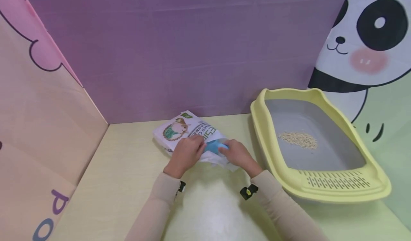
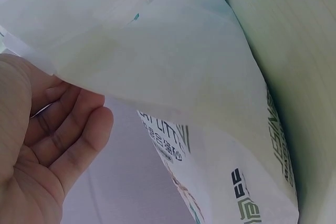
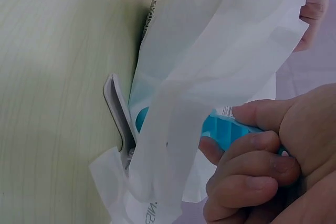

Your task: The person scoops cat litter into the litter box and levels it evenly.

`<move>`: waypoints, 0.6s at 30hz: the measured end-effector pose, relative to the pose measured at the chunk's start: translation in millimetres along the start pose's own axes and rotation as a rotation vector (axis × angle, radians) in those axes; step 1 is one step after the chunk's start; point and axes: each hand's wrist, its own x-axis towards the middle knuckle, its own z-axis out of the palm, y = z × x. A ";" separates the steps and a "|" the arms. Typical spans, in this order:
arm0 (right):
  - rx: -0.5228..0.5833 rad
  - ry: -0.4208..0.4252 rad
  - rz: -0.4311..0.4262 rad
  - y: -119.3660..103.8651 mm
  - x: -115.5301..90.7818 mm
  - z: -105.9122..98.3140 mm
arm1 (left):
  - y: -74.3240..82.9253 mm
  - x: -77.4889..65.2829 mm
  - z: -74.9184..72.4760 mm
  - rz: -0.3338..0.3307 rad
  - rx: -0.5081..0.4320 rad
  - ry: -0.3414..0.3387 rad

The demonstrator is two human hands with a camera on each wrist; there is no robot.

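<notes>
Blue tool gripped at the bag's mouth

To work well at the litter bag, the left hand should probably hold the paper edge lifted and taut, while the right hand guides the blue tool gently along the bag's opening; the thin paper could snag or tear. The left hand pinches the edge of the mouth; the right pinches the tool between thumb and curled fingers. The tool lies at the bag's near end, reaching from the right hand's grip behind the loose paper, so its full length cannot be told. The yellow tray stands to the bag's right.
</notes>
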 end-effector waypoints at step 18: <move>-0.016 -0.140 0.052 2.7 -3.2 2.3 | -1.0 -1.0 0.2 -0.022 -0.014 -0.011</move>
